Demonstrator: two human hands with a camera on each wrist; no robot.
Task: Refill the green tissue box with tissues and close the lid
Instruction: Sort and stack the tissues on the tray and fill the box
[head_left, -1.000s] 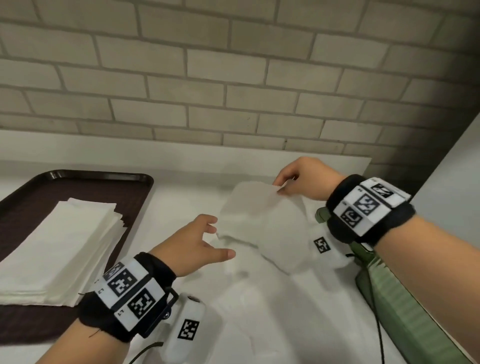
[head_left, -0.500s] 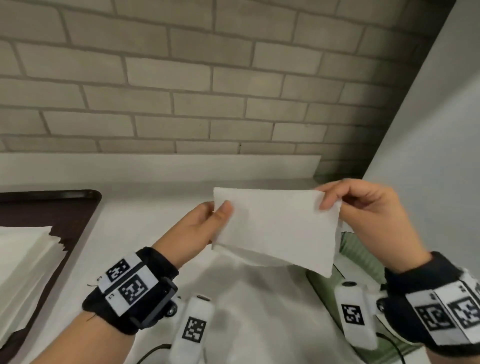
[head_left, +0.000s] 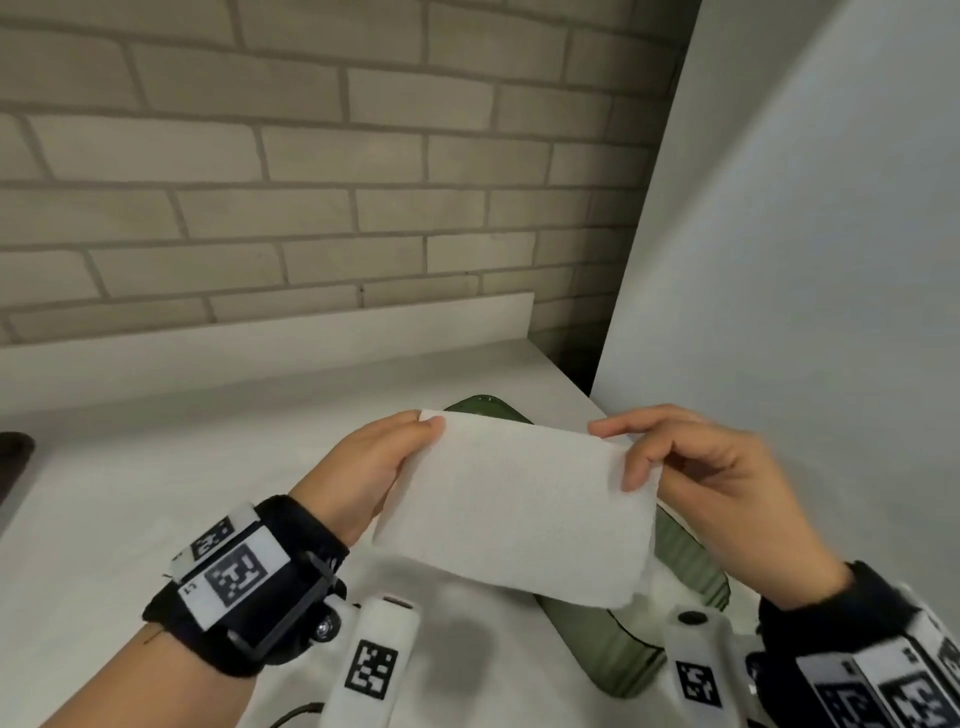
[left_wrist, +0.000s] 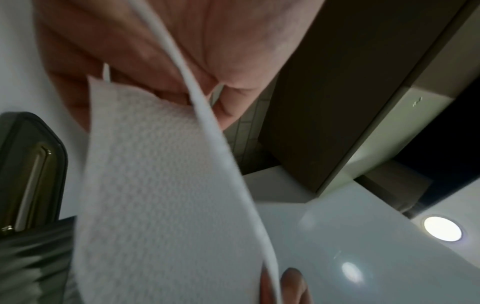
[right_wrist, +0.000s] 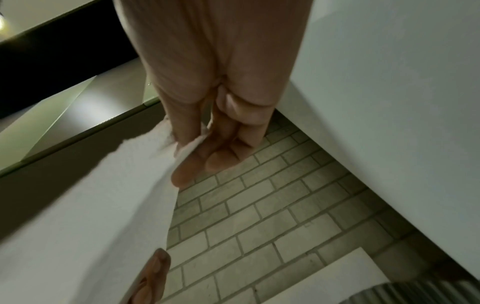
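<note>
A white tissue (head_left: 514, 506) is stretched between both hands, above the green tissue box (head_left: 685, 564). My left hand (head_left: 384, 462) pinches its left edge and my right hand (head_left: 675, 467) pinches its right edge. The box lies on the white counter under the sheet, ribbed along its side, mostly hidden; its far rounded end (head_left: 483, 404) shows behind the tissue. The left wrist view has the tissue (left_wrist: 166, 195) hanging from the fingers, with the box's dark green end (left_wrist: 33, 168) at the left. In the right wrist view the thumb and fingers (right_wrist: 197, 144) pinch the sheet's edge (right_wrist: 103, 205).
A brick wall (head_left: 311, 182) backs the white counter (head_left: 130, 493). A pale panel (head_left: 805, 260) rises close on the right. A dark tray's corner (head_left: 13, 460) shows at the far left edge.
The left hand has taken hold of the tissue's left edge. Both hands have carried the sheet, held flat, to the right, over the green box. The view has swung right, away from the tray.
</note>
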